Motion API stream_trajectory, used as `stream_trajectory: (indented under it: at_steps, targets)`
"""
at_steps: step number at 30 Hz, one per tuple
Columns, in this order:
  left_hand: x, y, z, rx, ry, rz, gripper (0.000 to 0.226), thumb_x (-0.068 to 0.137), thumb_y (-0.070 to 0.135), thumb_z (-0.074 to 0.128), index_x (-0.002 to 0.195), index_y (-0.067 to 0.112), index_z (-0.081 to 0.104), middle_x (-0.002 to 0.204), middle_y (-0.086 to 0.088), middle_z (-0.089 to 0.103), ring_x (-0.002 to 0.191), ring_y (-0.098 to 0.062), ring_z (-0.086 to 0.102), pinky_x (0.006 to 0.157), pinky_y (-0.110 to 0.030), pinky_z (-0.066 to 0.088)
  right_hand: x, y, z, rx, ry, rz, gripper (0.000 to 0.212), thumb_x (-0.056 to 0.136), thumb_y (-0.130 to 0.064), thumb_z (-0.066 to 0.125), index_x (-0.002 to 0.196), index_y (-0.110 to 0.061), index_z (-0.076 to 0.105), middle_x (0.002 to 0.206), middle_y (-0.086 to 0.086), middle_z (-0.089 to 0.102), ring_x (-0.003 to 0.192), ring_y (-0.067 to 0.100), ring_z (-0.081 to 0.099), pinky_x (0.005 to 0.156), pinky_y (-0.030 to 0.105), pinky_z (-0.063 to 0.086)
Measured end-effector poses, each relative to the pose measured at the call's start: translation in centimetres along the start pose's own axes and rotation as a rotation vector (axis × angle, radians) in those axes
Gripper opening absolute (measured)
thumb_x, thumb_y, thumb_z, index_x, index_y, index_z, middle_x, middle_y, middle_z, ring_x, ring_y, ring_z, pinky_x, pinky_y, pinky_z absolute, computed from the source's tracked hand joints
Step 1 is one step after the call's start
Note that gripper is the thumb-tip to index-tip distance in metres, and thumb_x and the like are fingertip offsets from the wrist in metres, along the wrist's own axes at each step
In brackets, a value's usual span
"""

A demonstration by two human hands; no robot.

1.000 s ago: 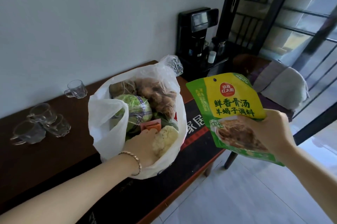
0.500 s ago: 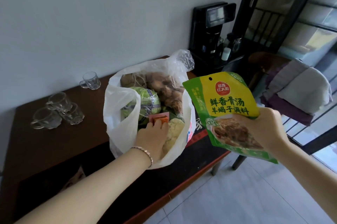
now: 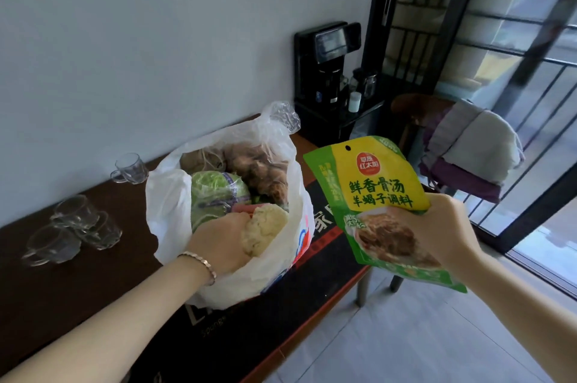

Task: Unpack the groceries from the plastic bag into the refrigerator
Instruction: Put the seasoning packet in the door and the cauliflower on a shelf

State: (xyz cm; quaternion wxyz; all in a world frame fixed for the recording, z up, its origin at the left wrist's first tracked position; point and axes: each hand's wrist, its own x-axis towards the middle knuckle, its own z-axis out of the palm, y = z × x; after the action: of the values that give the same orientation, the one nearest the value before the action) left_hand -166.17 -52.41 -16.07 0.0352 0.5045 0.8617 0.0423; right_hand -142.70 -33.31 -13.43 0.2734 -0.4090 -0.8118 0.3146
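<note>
Now | left hand [image 3: 218, 240] deeper in plastic bag [image 3: 168, 201], grip hidden | right hand [image 3: 437, 231] grasps seasoning pouch [image 3: 371, 176]

Plastic bag [image 3: 224, 164] on table [image 3: 62, 289], glass cups [image 3: 78, 226] left, seasoning pouch [image 3: 368, 189] right.

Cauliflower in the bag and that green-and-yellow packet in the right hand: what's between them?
In the head view, only the white wall of the plastic bag and a strip of the printed black mat separate the cauliflower from the packet.
</note>
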Motion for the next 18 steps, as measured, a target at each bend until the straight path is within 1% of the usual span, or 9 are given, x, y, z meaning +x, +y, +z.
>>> stream_trajectory:
  at_steps: [2, 4, 6, 7, 9, 11, 12, 15, 18]
  targets:
    - [-0.3, 1.0, -2.0, -0.023, 0.137, 0.083, 0.032, 0.078, 0.047, 0.056, 0.094, 0.019, 0.059, 0.087, 0.002, 0.064, 0.081, -0.022, 0.066, 0.072, -0.034, 0.055, 0.1, 0.3, -1.0, -0.001, 0.020, -0.001, 0.028, 0.080, -0.021, 0.072, 0.056, -0.026, 0.059, 0.044, -0.019, 0.046, 0.044, 0.005, 0.042, 0.045, 0.020, 0.028]
    - [-0.4, 1.9, -4.8, -0.071, 0.200, 0.029, 0.045, 0.062, 0.058, 0.069, 0.079, 0.020, 0.051, 0.070, 0.008, 0.054, 0.067, -0.019, 0.059, 0.062, -0.032, 0.052, 0.3, 0.6, -2.1, -0.020, 0.046, -0.016, 0.027, 0.080, -0.021, 0.073, 0.056, -0.024, 0.059, 0.047, -0.016, 0.047, 0.045, 0.005, 0.042, 0.045, 0.021, 0.029]
    - [-0.4, 3.0, -8.1, -0.096, 0.210, -0.131, 0.065, 0.047, 0.065, 0.078, 0.084, 0.019, 0.050, 0.070, 0.009, 0.052, 0.068, -0.017, 0.053, 0.062, -0.027, 0.042, 0.4, 1.0, -3.2, -0.037, 0.070, -0.033, 0.021, 0.079, -0.020, 0.073, 0.061, -0.018, 0.064, 0.047, -0.015, 0.048, 0.045, 0.005, 0.042, 0.043, 0.015, 0.030]
    - [-0.3, 3.4, -9.4, -0.077, 0.258, -0.152, 0.074, 0.042, 0.067, 0.077, 0.089, 0.016, 0.053, 0.074, 0.006, 0.054, 0.069, -0.017, 0.051, 0.063, -0.027, 0.040, 0.5, 1.3, -3.7, -0.041, 0.082, -0.039, 0.019, 0.079, -0.020, 0.073, 0.062, -0.016, 0.065, 0.047, -0.015, 0.048, 0.045, 0.005, 0.042, 0.043, 0.015, 0.034]
    - [-0.2, 4.6, -12.0, -0.040, 0.390, -0.104, 0.089, 0.037, 0.072, 0.068, 0.099, 0.009, 0.057, 0.080, -0.002, 0.059, 0.069, -0.019, 0.049, 0.063, -0.028, 0.041, 0.6, 1.9, -5.0, -0.029, 0.108, -0.035, 0.020, 0.078, -0.020, 0.074, 0.061, -0.015, 0.065, 0.047, -0.011, 0.050, 0.044, 0.007, 0.042, 0.044, 0.014, 0.037]
    - [-0.2, 6.5, -14.1, -0.044, 0.509, -0.004, 0.099, 0.033, 0.076, 0.057, 0.102, 0.005, 0.059, 0.082, -0.009, 0.063, 0.067, -0.018, 0.048, 0.063, -0.031, 0.044, 0.8, 2.9, -6.5, -0.006, 0.142, -0.016, 0.028, 0.077, -0.021, 0.074, 0.054, -0.019, 0.059, 0.047, -0.007, 0.052, 0.043, 0.011, 0.042, 0.043, 0.019, 0.034]
    - [-0.1, 7.7, -15.0, -0.051, 0.535, 0.044, 0.101, 0.032, 0.078, 0.053, 0.101, 0.004, 0.060, 0.080, -0.010, 0.064, 0.066, -0.018, 0.049, 0.063, -0.031, 0.044, 0.7, 3.4, -7.5, 0.005, 0.161, -0.002, 0.032, 0.077, -0.021, 0.075, 0.051, -0.022, 0.056, 0.046, -0.006, 0.052, 0.043, 0.013, 0.042, 0.045, 0.025, 0.035]
    - [1.4, 12.3, -17.0, -0.106, 0.461, 0.117, 0.098, 0.028, 0.077, 0.055, 0.099, 0.011, 0.060, 0.074, -0.001, 0.061, 0.066, -0.019, 0.052, 0.064, -0.028, 0.043, 0.4, 5.2, -10.9, -0.010, 0.214, 0.028, 0.029, 0.077, -0.022, 0.075, 0.053, -0.019, 0.060, 0.045, -0.008, 0.051, 0.044, 0.016, 0.044, 0.049, 0.028, 0.036]
    - [4.1, 17.6, -16.8, -0.208, 0.286, 0.172, 0.086, 0.026, 0.075, 0.059, 0.093, 0.021, 0.056, 0.071, 0.010, 0.056, 0.072, -0.018, 0.057, 0.067, -0.027, 0.045, -0.2, 7.5, -14.9, -0.089, 0.278, 0.063, 0.027, 0.078, -0.023, 0.074, 0.053, -0.021, 0.063, 0.038, -0.018, 0.045, 0.041, 0.008, 0.042, 0.044, 0.022, 0.031]
